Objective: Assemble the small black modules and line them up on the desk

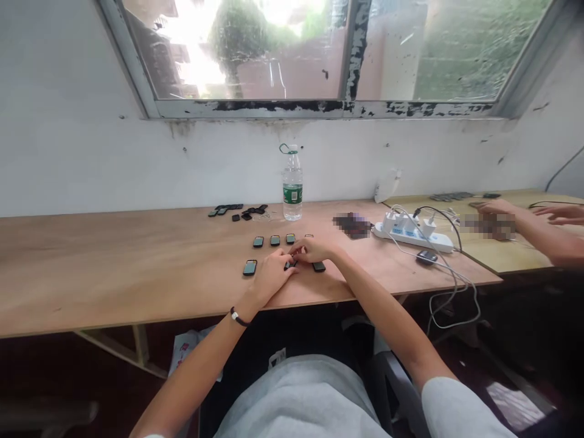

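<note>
My left hand rests on the table with its fingers closed around a small black rectangular device, which is partly hidden by the fingers. From the right, my right hand reaches over the same device, its fingers pinched at the upper edge. What is between those fingertips is too small to make out. Left of my hands lies a similar device with a grey-green face. Another dark one sits under my right wrist. Several more, such as this one, form a row behind my hands.
A water bottle stands near the wall, with black parts to its left. A white power strip with plugs and trailing cables lies at right, beside a black mouse-like object. Another person's hands are at the adjoining table.
</note>
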Action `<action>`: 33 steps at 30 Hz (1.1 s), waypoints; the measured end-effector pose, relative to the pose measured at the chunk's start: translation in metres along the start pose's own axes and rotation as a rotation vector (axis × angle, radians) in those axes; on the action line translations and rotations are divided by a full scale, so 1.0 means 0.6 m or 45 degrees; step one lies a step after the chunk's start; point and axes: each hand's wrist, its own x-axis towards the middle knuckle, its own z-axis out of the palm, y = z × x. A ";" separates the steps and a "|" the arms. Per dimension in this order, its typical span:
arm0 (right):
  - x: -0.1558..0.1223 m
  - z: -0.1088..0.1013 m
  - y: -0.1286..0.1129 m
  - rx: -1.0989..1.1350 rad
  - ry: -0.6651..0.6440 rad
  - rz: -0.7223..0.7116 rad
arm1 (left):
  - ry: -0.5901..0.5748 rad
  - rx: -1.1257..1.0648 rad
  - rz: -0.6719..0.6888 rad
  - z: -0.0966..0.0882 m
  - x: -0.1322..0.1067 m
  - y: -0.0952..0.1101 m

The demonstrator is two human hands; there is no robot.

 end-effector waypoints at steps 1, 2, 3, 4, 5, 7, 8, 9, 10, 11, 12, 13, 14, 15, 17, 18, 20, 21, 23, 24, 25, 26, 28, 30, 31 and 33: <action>0.000 -0.002 0.004 -0.003 0.019 -0.001 | -0.002 0.009 0.004 -0.001 -0.001 0.000; -0.001 -0.006 0.009 0.000 0.039 0.000 | -0.003 0.027 0.009 -0.003 -0.001 0.002; -0.004 -0.013 0.014 0.006 0.057 -0.001 | 0.002 0.056 0.011 -0.005 -0.003 0.004; -0.010 -0.020 0.020 0.016 0.074 -0.001 | 0.008 0.096 0.013 -0.009 -0.004 0.007; -0.018 -0.029 0.025 0.031 0.089 0.001 | 0.017 0.138 0.018 -0.012 -0.006 0.013; -0.040 -0.047 0.037 0.056 0.092 0.016 | 0.043 0.201 0.049 -0.017 -0.008 0.028; -0.052 -0.054 0.042 0.062 0.077 0.028 | 0.048 0.208 0.079 -0.017 -0.009 0.039; -0.064 -0.060 0.047 0.069 0.051 0.037 | 0.044 0.199 0.114 -0.016 -0.008 0.050; -0.076 -0.064 0.050 0.077 0.022 0.041 | 0.035 0.175 0.143 -0.011 -0.007 0.063; -0.085 -0.066 0.054 0.087 -0.007 0.036 | 0.025 0.144 0.163 -0.003 -0.004 0.077; -0.092 -0.066 0.057 0.099 -0.029 0.026 | 0.018 0.113 0.177 0.006 -0.001 0.090; -0.097 -0.064 0.059 0.111 -0.038 0.019 | 0.018 0.092 0.180 0.018 0.003 0.103; -0.099 -0.062 0.061 0.120 -0.039 0.020 | 0.026 0.082 0.172 0.030 0.007 0.116; -0.099 -0.058 0.063 0.121 -0.030 0.028 | 0.038 0.085 0.158 0.043 0.012 0.127; -0.094 -0.051 0.067 0.113 -0.016 0.053 | 0.052 0.116 0.115 0.064 0.020 0.145; -0.091 -0.048 0.069 0.107 -0.008 0.064 | 0.051 0.133 0.085 0.071 0.024 0.151; -0.087 -0.045 0.073 0.090 0.012 0.079 | 0.041 0.144 0.027 0.079 0.029 0.155; -0.086 -0.045 0.074 0.078 0.026 0.086 | 0.042 0.137 0.005 0.080 0.031 0.155; -0.088 -0.047 0.077 0.047 0.050 0.098 | 0.061 0.099 -0.025 0.077 0.031 0.150; -0.090 -0.049 0.078 0.031 0.057 0.102 | 0.072 0.071 -0.030 0.075 0.030 0.147; -0.092 -0.050 0.079 0.017 0.062 0.106 | 0.079 0.041 -0.030 0.072 0.029 0.143; -0.094 -0.052 0.080 0.004 0.066 0.110 | 0.082 0.010 -0.028 0.070 0.028 0.140; -0.096 -0.054 0.080 -0.014 0.067 0.115 | 0.081 -0.053 -0.020 0.068 0.024 0.135; -0.097 -0.053 0.078 -0.020 0.053 0.114 | 0.093 -0.109 -0.019 0.070 0.021 0.131; -0.096 -0.052 0.077 -0.022 0.046 0.115 | 0.101 -0.132 -0.019 0.071 0.020 0.130; -0.094 -0.047 0.075 -0.036 0.061 0.143 | 0.115 -0.160 -0.018 0.076 0.017 0.127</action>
